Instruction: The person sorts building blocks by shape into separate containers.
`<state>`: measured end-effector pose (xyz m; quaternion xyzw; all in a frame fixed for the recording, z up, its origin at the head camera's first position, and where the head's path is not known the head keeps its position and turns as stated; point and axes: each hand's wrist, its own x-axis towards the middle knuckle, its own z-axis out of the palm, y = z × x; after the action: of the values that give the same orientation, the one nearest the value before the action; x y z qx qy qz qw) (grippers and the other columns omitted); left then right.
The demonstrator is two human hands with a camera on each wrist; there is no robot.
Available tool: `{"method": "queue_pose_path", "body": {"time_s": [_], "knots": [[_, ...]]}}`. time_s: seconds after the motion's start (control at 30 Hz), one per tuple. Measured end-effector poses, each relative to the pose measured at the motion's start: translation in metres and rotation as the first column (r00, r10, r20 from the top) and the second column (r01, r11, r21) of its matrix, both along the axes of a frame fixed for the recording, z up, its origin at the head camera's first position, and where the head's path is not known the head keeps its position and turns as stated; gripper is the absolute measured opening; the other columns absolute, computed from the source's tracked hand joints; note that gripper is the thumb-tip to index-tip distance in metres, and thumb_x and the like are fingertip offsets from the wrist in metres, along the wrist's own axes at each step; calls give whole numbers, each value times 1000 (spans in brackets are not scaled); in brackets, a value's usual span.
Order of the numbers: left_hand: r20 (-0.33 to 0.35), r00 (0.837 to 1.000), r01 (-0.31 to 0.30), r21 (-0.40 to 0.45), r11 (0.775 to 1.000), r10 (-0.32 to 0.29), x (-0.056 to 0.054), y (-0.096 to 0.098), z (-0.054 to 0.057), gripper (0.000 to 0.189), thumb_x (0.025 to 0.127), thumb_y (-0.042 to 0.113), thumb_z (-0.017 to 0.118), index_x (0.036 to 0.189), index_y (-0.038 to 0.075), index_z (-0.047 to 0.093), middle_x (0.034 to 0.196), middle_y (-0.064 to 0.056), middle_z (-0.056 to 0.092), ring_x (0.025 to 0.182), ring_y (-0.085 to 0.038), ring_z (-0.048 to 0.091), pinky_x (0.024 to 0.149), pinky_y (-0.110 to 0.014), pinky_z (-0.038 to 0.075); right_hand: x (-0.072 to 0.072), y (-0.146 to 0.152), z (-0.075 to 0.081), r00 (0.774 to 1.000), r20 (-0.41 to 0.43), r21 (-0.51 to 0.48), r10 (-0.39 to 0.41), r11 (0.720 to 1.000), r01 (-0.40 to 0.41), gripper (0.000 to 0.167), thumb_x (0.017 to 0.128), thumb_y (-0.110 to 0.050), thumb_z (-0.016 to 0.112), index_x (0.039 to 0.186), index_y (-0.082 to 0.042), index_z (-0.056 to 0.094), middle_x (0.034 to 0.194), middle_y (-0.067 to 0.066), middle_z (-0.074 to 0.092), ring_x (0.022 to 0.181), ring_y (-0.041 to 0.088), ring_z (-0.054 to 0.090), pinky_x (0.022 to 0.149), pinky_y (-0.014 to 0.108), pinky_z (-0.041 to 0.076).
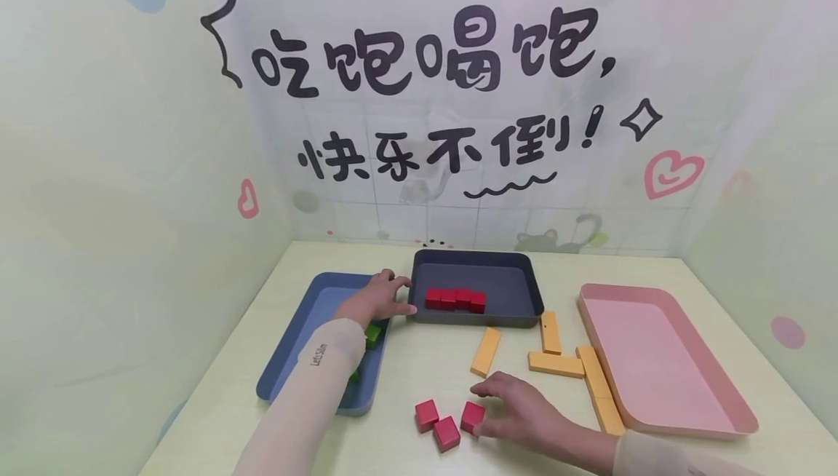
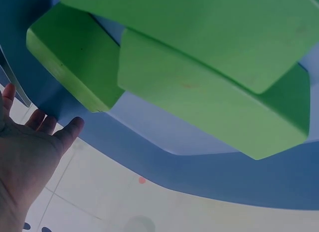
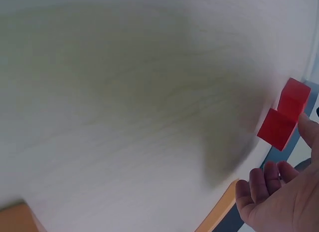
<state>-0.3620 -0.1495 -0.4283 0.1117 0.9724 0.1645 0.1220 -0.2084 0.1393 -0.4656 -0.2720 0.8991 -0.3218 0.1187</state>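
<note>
My left hand [image 1: 381,297] is over the right rim of the blue tray [image 1: 327,305], fingers spread toward the left edge of the dark grey tray [image 1: 471,277]. Nothing is in its grasp. Green blocks [image 2: 214,87] lie in the blue tray, partly hidden by the left arm in the head view. Inside the dark tray, several red cubes [image 1: 455,299] form a row. On the table, my right hand [image 1: 524,412] has thumb and fingers parted around a red cube [image 1: 472,417], with the thumb overlapping its corner. Two more red cubes [image 1: 447,433] sit just left of it.
A pink tray [image 1: 674,359] stands at the right. Along its left side and below the dark tray lie several yellow blocks [image 1: 556,365]. One separate yellow block [image 1: 486,351] lies between the dark tray and the right hand. A printed wall sheet [image 1: 425,221] closes off the back.
</note>
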Motion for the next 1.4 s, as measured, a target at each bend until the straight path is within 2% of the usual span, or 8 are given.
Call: {"method": "queue_pose_path", "body": {"time_s": [0.13, 0.33, 0.53, 0.73, 0.97, 1.17, 1.4], "knots": [[-5, 1000, 8, -18, 1000, -8, -1, 1, -2, 60, 90, 46, 71, 141, 22, 52, 148, -17, 35, 133, -32, 37, 102, -53, 43, 3, -3, -1, 999, -36, 48, -3, 999, 4, 53, 76, -41, 85, 118, -11, 70, 102, -13, 62, 91, 6, 57, 86, 35, 53], [-6, 1000, 3, -16, 1000, -3, -2, 2, -2, 60, 90, 47, 71, 141, 24, 52, 148, -16, 35, 133, -32, 37, 102, -53, 43, 3, -6, 0, 999, -30, 82, 19, 996, -16, 44, 76, -34, 86, 113, -12, 73, 97, -16, 61, 85, 3, 53, 82, 30, 53], [-7, 1000, 6, -10, 1000, -6, -2, 1, -4, 60, 90, 47, 71, 142, 24, 52, 148, -16, 35, 133, -32, 37, 103, -53, 42, 2, -5, 1, 1000, -12, 72, 18, 997, -17, 37, 79, -28, 84, 111, -12, 73, 94, -15, 61, 81, 3, 52, 75, 27, 51], [-10, 1000, 10, -9, 1000, -10, -3, 0, -3, 60, 91, 47, 70, 143, 23, 51, 148, -16, 34, 134, -32, 36, 103, -53, 42, 0, -4, 5, 998, -56, 45, 23, 999, -20, 30, 82, -22, 81, 110, -13, 74, 93, -15, 61, 81, 3, 54, 77, 28, 53], [-1, 1000, 2, -6, 1000, -2, -2, -1, -1, 61, 91, 46, 70, 143, 22, 51, 149, -17, 33, 134, -33, 36, 103, -54, 41, -5, -3, 12, 997, -71, 32, 26, 999, -24, 30, 84, -21, 79, 112, -14, 73, 97, -14, 63, 86, 7, 58, 81, 32, 54], [1, 1000, -4, -12, 1000, 4, -2, -1, -1, 61, 91, 47, 70, 143, 22, 51, 149, -16, 33, 134, -33, 37, 103, -54, 42, -11, -4, 19, 997, -76, 30, 7, 1000, -5, 36, 85, -24, 79, 118, -10, 71, 104, -9, 65, 89, 11, 59, 83, 33, 55], [1, 1000, 3, -4, 1000, -3, 0, -2, 0, 61, 91, 46, 71, 143, 22, 51, 149, -17, 34, 134, -33, 37, 103, -54, 42, -26, -3, 31, 994, -105, 39, -37, 998, 41, 36, 87, -22, 78, 120, -10, 70, 102, -8, 63, 91, 15, 60, 82, 36, 55]]}}
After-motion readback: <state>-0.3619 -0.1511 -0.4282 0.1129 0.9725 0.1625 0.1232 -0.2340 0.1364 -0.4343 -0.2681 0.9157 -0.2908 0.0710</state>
